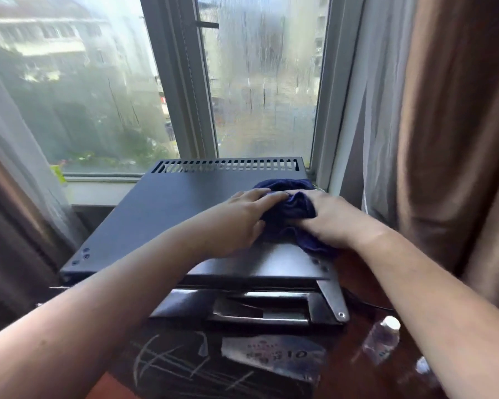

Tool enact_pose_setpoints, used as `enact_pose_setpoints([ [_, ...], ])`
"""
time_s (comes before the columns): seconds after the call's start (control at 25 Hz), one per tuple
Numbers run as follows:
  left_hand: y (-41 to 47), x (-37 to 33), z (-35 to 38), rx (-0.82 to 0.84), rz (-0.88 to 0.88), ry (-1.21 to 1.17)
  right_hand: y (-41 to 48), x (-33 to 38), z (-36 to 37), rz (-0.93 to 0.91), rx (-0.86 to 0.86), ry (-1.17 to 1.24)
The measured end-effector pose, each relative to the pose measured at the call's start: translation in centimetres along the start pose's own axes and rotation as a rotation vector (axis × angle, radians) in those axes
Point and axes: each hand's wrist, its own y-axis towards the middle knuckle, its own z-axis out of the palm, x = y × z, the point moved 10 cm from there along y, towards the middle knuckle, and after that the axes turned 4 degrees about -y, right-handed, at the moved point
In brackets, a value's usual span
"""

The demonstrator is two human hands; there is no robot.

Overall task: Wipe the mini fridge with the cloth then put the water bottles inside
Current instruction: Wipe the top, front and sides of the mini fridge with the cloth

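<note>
The dark mini fridge [167, 208] stands under the window, seen from above, its flat top facing me. A dark blue cloth [288, 208] lies bunched on the right part of that top. My left hand [236, 220] presses on the cloth's left side with fingers spread over it. My right hand [334, 220] grips the cloth's right side. Two clear water bottles with white caps stand low on the right: one [382, 341] is beside my right forearm, the other [422, 370] is partly hidden by it.
The window [257, 82] and its sill are right behind the fridge. Brown curtains hang close on the right [444, 139] and on the left [9, 226]. A card [274, 355] lies on the dark reddish surface below the fridge's front.
</note>
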Motion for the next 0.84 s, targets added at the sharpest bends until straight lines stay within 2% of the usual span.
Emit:
enact_pose_setpoints([
  [0.24, 7.9, 4.6, -0.9, 0.024, 0.011, 0.005, 6.7, -2.6, -0.9, 0.123, -0.071, -0.028],
  [0.48, 13.4, 10.9, -2.9, 0.009, 0.013, 0.069, 14.4, -2.9, -0.5, 0.204, -0.058, -0.142],
  [0.64, 12.7, 16.7, -5.4, -0.075, -0.009, 0.066, 19.1, 0.5, 2.2, 0.212, 0.022, -0.184],
  [0.84, 7.3, 27.1, -9.2, -0.169, -0.14, -0.005, 25.5, 9.2, 8.5, 0.062, 0.087, -0.186],
])
